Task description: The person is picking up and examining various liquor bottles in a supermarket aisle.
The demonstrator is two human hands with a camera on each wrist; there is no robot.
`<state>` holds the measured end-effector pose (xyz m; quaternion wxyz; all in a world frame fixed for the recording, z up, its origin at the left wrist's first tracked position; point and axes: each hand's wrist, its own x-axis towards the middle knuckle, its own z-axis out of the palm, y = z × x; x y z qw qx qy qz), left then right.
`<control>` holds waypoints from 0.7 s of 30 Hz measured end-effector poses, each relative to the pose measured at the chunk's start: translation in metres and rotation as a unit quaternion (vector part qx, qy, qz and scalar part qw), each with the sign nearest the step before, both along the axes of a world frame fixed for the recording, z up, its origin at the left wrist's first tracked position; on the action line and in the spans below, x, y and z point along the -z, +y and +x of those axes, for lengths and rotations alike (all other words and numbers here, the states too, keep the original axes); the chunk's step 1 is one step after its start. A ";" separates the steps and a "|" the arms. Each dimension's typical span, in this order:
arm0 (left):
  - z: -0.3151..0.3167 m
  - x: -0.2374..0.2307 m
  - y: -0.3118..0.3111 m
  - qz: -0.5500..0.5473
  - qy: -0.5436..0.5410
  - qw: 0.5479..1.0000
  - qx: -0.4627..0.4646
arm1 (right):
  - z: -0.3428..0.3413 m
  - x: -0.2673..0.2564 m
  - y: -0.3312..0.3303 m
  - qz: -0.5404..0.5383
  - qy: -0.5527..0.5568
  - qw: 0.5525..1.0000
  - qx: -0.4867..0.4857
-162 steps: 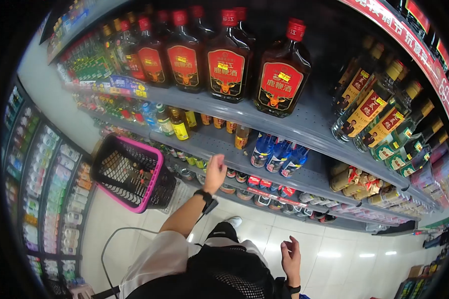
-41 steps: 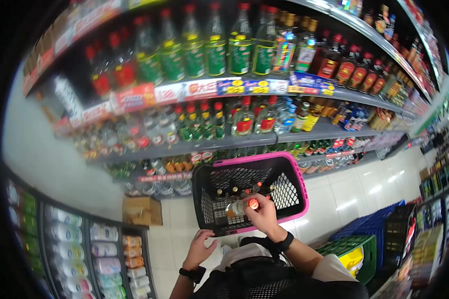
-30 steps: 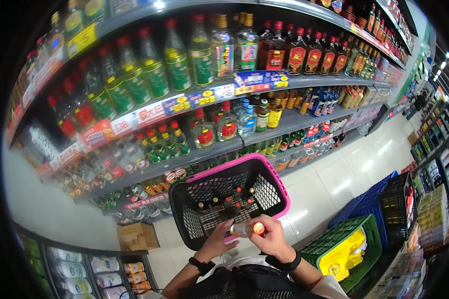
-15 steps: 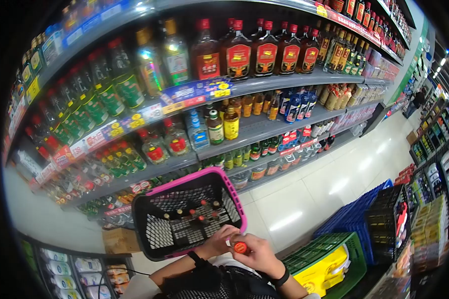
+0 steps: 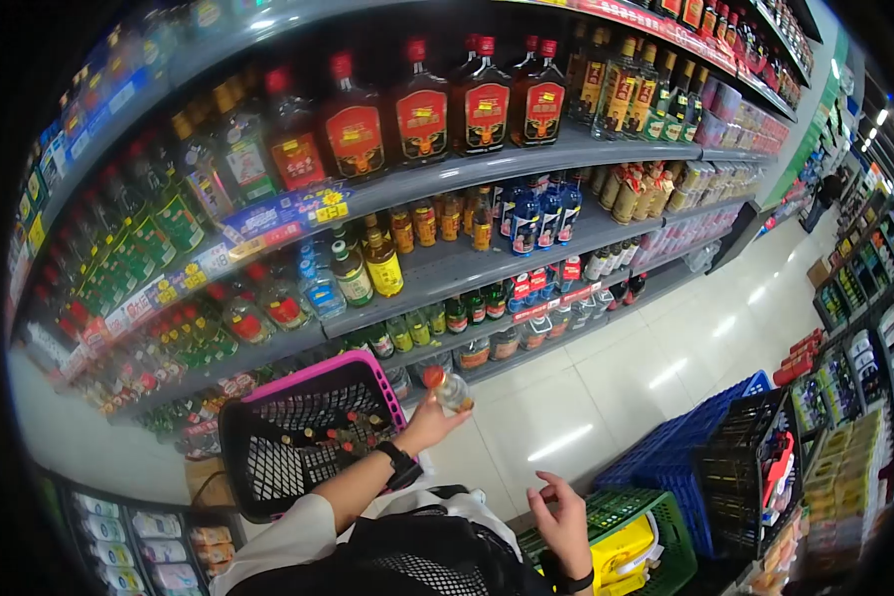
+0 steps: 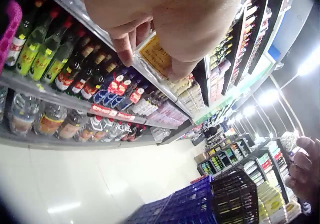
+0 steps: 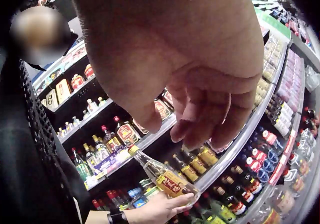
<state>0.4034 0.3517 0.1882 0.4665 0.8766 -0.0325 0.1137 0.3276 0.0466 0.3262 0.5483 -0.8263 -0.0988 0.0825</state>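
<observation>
My left hand (image 5: 430, 427) grips a small clear glass bottle (image 5: 456, 394) with a reddish cap, just right of the shopping basket. In the right wrist view the same bottle (image 7: 167, 180) stands tilted, with a yellow and red label, and the left hand's fingers wrap its lower part. Seen from the left wrist, the hand hides most of it and only a yellow label (image 6: 156, 56) shows. My right hand (image 5: 564, 521) is apart from it, fingers loosely bent and holding nothing. The black basket with a pink rim (image 5: 372, 370) holds several bottles (image 5: 356, 429).
Long grey shelves (image 5: 447, 266) of liquor bottles run across the front. Flat red-label bottles (image 5: 485, 109) fill the upper shelf, with blue-label bottles (image 5: 548, 217) below. Blue crates (image 5: 666, 437) and a green crate (image 5: 677, 536) with a yellow bag stand at the right, beside the tiled floor (image 5: 546, 397).
The bottle has passed from my right hand, which held it over the basket, to my left, now held out toward the shelves. The right hand has drawn away. The head view has turned right.
</observation>
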 end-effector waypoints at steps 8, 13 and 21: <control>0.124 -0.043 0.023 -0.083 -0.012 0.985 -0.154 | 0.044 0.013 -0.045 -0.001 0.019 0.999 0.046; 0.209 -0.037 0.062 -0.043 -0.059 0.973 -0.217 | 0.096 0.018 -0.058 -0.024 0.022 0.999 0.031; 0.314 -0.012 0.090 -0.070 -0.054 0.962 -0.257 | 0.228 0.025 -0.053 -0.047 0.043 0.998 -0.016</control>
